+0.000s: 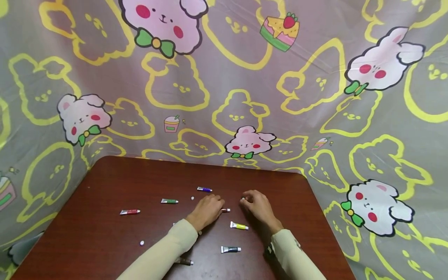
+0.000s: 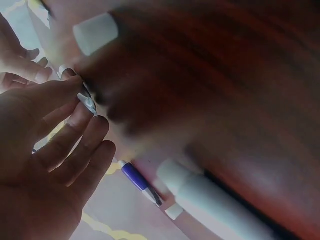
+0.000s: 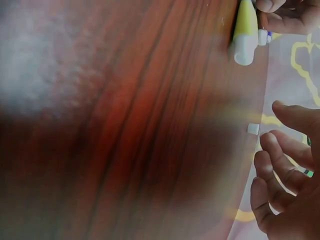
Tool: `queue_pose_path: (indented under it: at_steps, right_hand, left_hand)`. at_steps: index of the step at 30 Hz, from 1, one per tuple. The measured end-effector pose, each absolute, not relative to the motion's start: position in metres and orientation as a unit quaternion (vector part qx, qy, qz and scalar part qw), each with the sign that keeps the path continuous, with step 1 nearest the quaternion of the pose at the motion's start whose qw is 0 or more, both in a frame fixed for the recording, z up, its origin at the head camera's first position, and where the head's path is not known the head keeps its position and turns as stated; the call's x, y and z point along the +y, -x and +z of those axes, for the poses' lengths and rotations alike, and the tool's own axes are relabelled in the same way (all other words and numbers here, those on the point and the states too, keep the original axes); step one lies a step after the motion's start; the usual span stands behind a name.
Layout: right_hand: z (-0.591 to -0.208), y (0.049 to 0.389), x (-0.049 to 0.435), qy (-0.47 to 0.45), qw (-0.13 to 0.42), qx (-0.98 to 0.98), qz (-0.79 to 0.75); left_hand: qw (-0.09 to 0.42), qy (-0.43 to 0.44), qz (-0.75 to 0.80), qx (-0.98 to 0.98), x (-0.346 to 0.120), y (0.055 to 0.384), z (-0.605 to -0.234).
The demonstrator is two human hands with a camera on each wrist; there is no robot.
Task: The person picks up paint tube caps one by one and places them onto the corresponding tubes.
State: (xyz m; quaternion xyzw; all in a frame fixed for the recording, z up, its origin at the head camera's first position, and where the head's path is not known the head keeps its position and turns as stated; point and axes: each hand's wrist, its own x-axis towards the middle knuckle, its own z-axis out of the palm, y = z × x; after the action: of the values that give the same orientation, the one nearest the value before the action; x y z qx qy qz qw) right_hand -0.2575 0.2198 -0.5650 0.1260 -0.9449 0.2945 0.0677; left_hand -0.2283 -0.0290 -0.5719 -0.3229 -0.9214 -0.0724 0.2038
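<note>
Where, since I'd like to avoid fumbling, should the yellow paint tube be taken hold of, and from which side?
I'd pinch the yellow tube across its rounded body near the white cap, from above with the right hand. It lies flat with its cap to the right; the opposite end is flattened, so likely harder to pick up.

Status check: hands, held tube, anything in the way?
Left hand pinches a small tube. Right hand holds nothing, beside a loose white cap. Yellow tube close by, apparently not blocking.
</note>
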Motion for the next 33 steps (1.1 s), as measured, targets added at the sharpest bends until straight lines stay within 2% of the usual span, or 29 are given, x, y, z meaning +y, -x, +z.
queue_pose_path:
  at_steps: [8,22,29,33]
  right_hand:
    - [-0.568,0.265,0.218,-0.121,0.039,-0.956,0.263]
    - [-0.572,0.269,0.211,-0.136,0.064,-0.962,0.229]
    - [-0.573,0.267,0.211,-0.152,0.081,-0.958,0.23]
    - [-0.574,0.264,0.213,-0.185,0.114,-0.947,0.235]
  left_hand:
    - [0.169,0.323,-0.077,-0.928,-0.033,0.229,-0.572]
    - [0.125,0.302,-0.109,-0.939,-0.049,0.246,-0.559]
    - [0.14,0.275,-0.109,-0.945,-0.068,0.266,-0.56]
    - [0.159,0.256,-0.105,-0.948,-0.075,0.274,-0.565]
